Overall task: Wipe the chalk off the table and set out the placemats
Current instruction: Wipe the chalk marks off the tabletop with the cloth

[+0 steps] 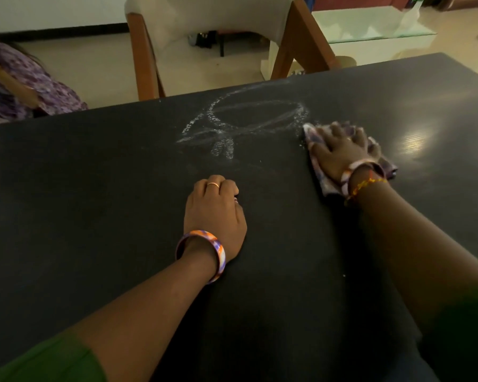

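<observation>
On one dark table (94, 188), one cloth (326, 186) under right hand (340, 153) (fingers flat), one chalk scrawl (240, 125)

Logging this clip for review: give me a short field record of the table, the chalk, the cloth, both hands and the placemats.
surface: dark table
chalk: white scribble at the far middle, still unwiped
cloth: patterned cloth flat on the table, just right of the chalk
right hand: presses flat on the cloth
left hand: fingers curled, rests on the table, holds nothing
placemats: none in view
background: chair beyond the far edge
</observation>
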